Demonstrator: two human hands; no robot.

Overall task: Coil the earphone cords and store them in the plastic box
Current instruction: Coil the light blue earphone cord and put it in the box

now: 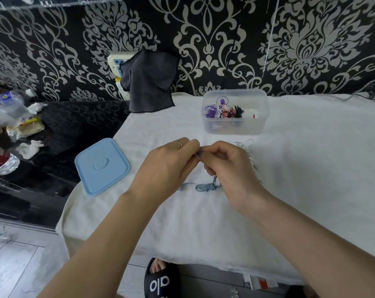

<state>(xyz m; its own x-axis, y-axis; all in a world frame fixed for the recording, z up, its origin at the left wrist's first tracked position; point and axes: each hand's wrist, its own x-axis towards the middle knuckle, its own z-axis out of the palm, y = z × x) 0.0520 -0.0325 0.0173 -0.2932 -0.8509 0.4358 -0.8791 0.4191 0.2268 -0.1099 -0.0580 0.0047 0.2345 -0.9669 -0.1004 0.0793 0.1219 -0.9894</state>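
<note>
My left hand (171, 162) and my right hand (227, 164) meet over the white cloth, both pinching a blue earphone cord (204, 187). Part of the cord hangs from my fingers and its tangled rest lies on the cloth below them. A white earphone cord (245, 148) lies loose just right of my right hand. Beyond my hands stands the clear plastic box (236, 125), open, with purple, red-white and black coiled earphones inside. Its blue lid (101, 165) lies flat to the left.
A white cloth (289, 201) covers the table. A dark grey cloth (149, 82) hangs over a power strip at the back. Bottles, tissues and wrappers (16, 125) crowd the dark surface on the left. A black slipper (160, 278) shows below the table's front edge.
</note>
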